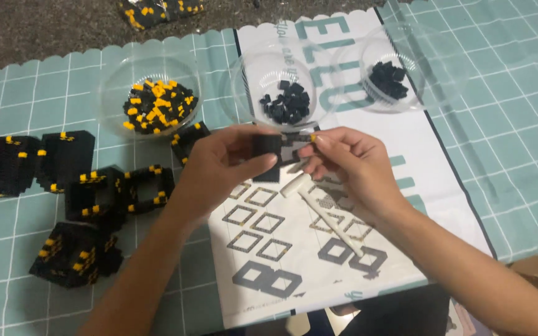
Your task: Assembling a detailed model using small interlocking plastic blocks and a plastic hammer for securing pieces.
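Forearms coming in from the bottom edge, meeting over a printed instruction sheet (294,261) spread on a teal checked mat (32,93). Left hand (219,165) curled around a small black brick assembly (268,155), thumb on the near side, fingers behind, so clamped on it. Right hand (347,162) pinched at that same piece's right edge, fingertips pressed together on what looks like a tiny yellow brick, too small to be sure. Also tucked under the right palm: a white plastic tool (325,214) with a hammer-like head, handle lying across the sheet.

Up top, three clear bowls in a row: left bowl (110,93) with mixed black and yellow bricks, middle bowl (244,74) with black ones, right bowl (437,56) also black. Off to the left on the mat, a bunch of finished black blocks with yellow dots (63,162), some solid, some hollow frames. More black-and-yellow bits (151,9) at the top edge, off the mat.
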